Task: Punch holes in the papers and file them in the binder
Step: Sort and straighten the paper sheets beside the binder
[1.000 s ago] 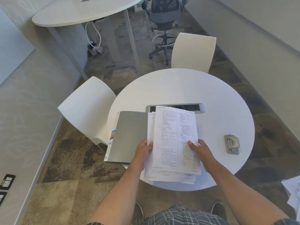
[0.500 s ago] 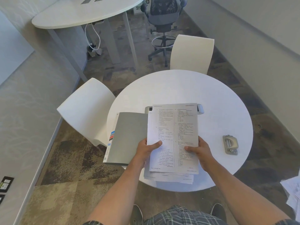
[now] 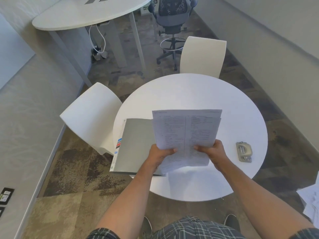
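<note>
A stack of printed papers [image 3: 186,130] is lifted off the round white table [image 3: 198,94] and tilted up. My left hand [image 3: 159,155] grips its lower left edge, thumb on top. My right hand [image 3: 213,152] grips the lower right edge the same way. A closed grey binder [image 3: 134,144] lies on the table's left side, partly over the edge, just left of my left hand. A grey metal hole punch [image 3: 244,151] sits on the table to the right of my right hand.
Two white chairs stand at the table, one on the left [image 3: 91,116] and one at the far side [image 3: 202,56]. More loose papers [image 3: 310,202] lie at the right edge of view. A long white desk [image 3: 89,12] and an office chair [image 3: 170,19] stand behind.
Both hands have raised the paper stack off the table and tilted it up; it now hides the power panel in the table's middle. The binder and hole punch have not moved.
</note>
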